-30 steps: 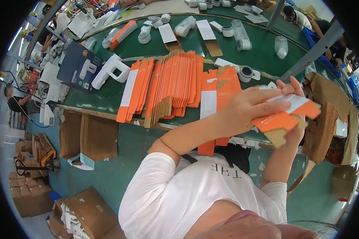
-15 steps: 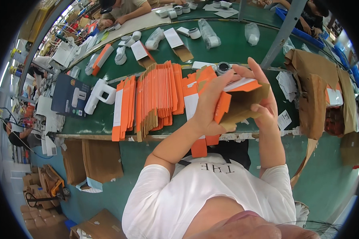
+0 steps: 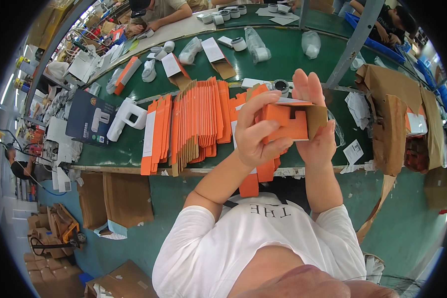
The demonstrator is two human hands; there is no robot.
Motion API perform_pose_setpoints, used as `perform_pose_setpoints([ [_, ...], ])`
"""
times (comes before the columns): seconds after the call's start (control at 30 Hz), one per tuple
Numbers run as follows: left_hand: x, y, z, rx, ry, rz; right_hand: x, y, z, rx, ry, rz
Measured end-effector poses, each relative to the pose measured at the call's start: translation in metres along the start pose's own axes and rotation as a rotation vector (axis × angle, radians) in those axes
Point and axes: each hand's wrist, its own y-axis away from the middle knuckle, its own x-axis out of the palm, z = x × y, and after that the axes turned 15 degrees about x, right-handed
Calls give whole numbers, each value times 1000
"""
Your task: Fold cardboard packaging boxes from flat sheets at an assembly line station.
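Turned since half a second ago, the small orange carton (image 3: 292,126) now shows me a notched orange end, where its brown inside gaped before; my fingers have shifted around it.

Largest in my surroundings is the green counter (image 3: 116,158), stretching across in front of me, its near edge bending toward both sides. At its right end stands a tall brown cardboard box (image 3: 385,131), its upper part creased and crumpled. Left of my arms, a thick row of flat orange cartons (image 3: 198,116) leans side by side, orange faces and brown edges showing. Farther left stands a dark blue box (image 3: 90,116) with a picture of a white device on it; just beside it, on the side nearer the row, lies a white appliance (image 3: 127,118) with a looped handle.

My left hand (image 3: 253,134) is bent around the left side of the small carton, fingers and thumb clamped on its orange end. My right hand (image 3: 317,146) is opened out, two fingers pointing straight up, palm supporting the carton's right side beside a brown panel. So the carton sits between both hands, raised above the counter. Smallest, just beyond it, is a round grey-and-white piece (image 3: 281,86).
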Motion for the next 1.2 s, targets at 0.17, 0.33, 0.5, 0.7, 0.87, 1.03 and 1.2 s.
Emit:
perform_pose_setpoints([
  [0.17,-1,1,-2,-33,-118,83,-2,-1,12,154,215,19],
  [0.33,7,-4,5,-66,-60,-8,-20,-12,2,-13,67,176],
  [0.5,2,-6,2,-276,63,4,-28,-7,21,274,216,191],
  [0.7,4,-5,-3,-375,162,61,-13,-6,20,312,105,49],
  [0.87,14,-8,-2,-338,71,46,-13,-9,19,269,263,11],
  [1.03,16,-5,7,-211,-32,119,-18,-10,23,199,363,36],
  [1.2,13,-8,16,-152,136,233,-27,-14,26,199,0,78],
])
